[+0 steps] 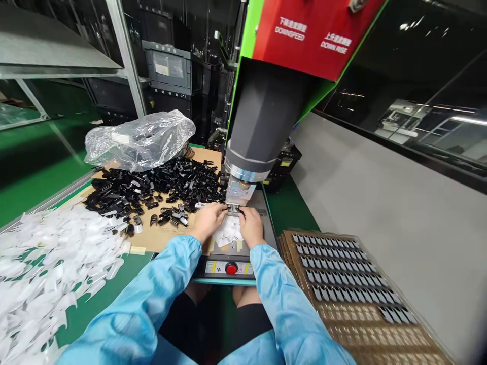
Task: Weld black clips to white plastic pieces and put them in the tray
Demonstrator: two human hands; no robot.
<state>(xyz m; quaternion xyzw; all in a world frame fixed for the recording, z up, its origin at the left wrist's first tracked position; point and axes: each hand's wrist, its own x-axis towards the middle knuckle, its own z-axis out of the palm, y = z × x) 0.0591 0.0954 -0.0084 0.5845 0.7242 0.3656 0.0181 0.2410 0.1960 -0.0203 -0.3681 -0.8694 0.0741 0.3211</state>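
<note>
My left hand (pixel 208 221) and my right hand (pixel 251 227) meet at the small metal fixture under the press, fingers closed from either side. Dark bits of a small black plastic part (pixel 239 209) show at my fingertips; most of it is hidden. Just above my fingers stands the metal horn (pixel 241 191) of the press, below its dark grey cylinder (pixel 262 111). Between my wrists, white thin pieces (pixel 228 231) lie on the machine base. A small pale piece (pixel 200 205) lies beside my left hand.
Left are piles of black plastic parts (pixel 178 177) and white film pieces (pixel 57 253), with a clear plastic bag (pixel 140 139) behind. A red button (pixel 231 268) sits on the base's front. Stacked trays (pixel 350 319) with rows of grey parts stand right. Grey crates (pixel 171 68) are behind.
</note>
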